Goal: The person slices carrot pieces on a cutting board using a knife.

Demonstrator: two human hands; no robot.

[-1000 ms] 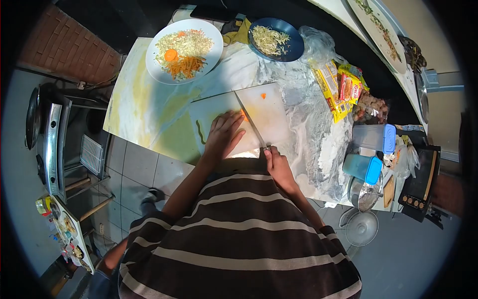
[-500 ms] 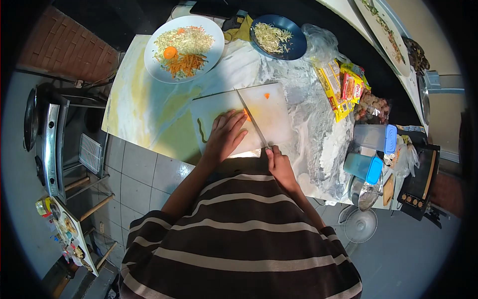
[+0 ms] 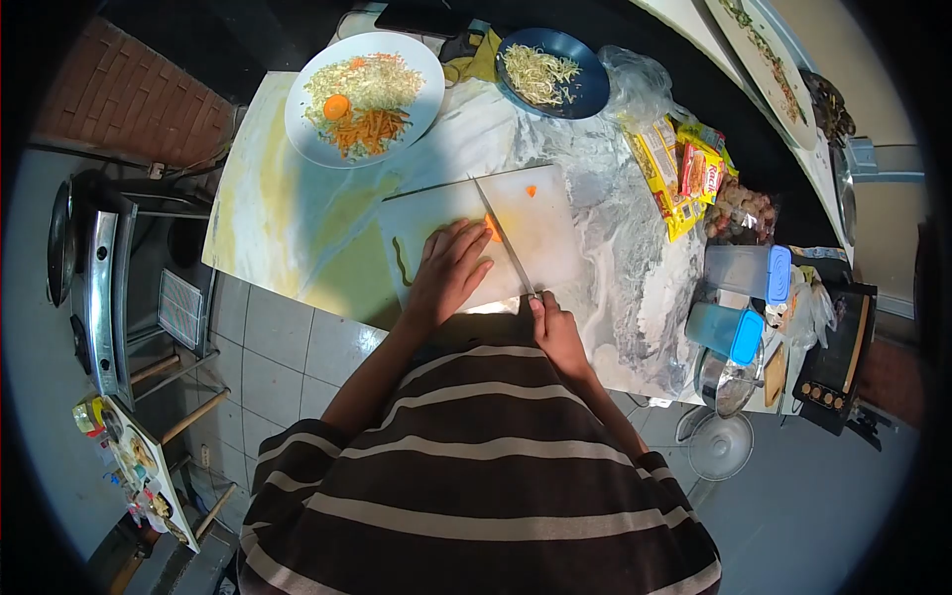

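Right hand [image 3: 557, 325]: its grip is clamping around the handle of the knife [image 3: 509, 243], which is slanting across the cutting board [image 3: 545, 233].
Left hand [image 3: 448, 270]: it is lying over the board, left of the blade; the view is not showing whether its grip is pinching anything.
Carrot piece [image 3: 493, 230]: it is resting on the board, between left fingertips and blade.
White plate [image 3: 300, 137]: it is standing on the bench [image 3: 260, 213], beyond the board.
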